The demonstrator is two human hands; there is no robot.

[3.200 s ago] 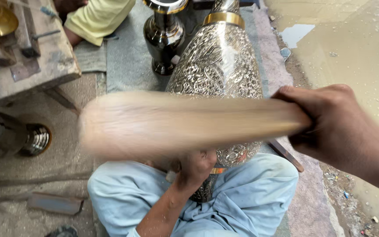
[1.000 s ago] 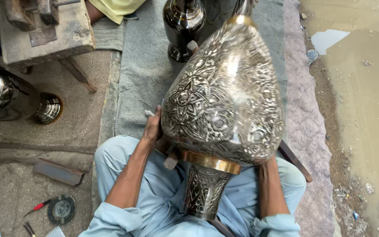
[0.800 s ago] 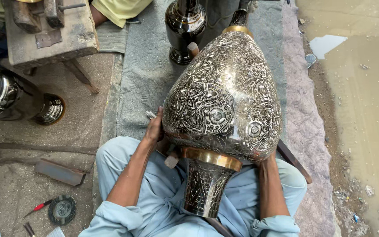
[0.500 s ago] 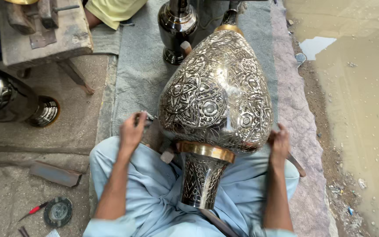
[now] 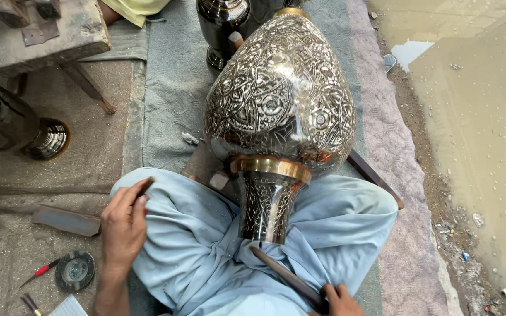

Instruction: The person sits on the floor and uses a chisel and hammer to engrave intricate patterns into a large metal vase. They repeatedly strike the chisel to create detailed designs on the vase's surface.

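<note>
Both hands (image 5: 123, 225) have left the vase (image 5: 279, 111).

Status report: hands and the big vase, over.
Left hand on left knee, pinching a small dark tool. Right hand gripping a dark rod. Engraved vase lies across the lap, neither hand on it.

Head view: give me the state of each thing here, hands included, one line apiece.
Engraved vase: lying tilted across the lap, neck toward the person, no hand on it.
Left hand: resting on the left knee, pinching a small dark tool.
Right hand: closed on a dark rod.
Dark vase: upright on the grey mat.
Round tin: lying flat on the ground.
</note>
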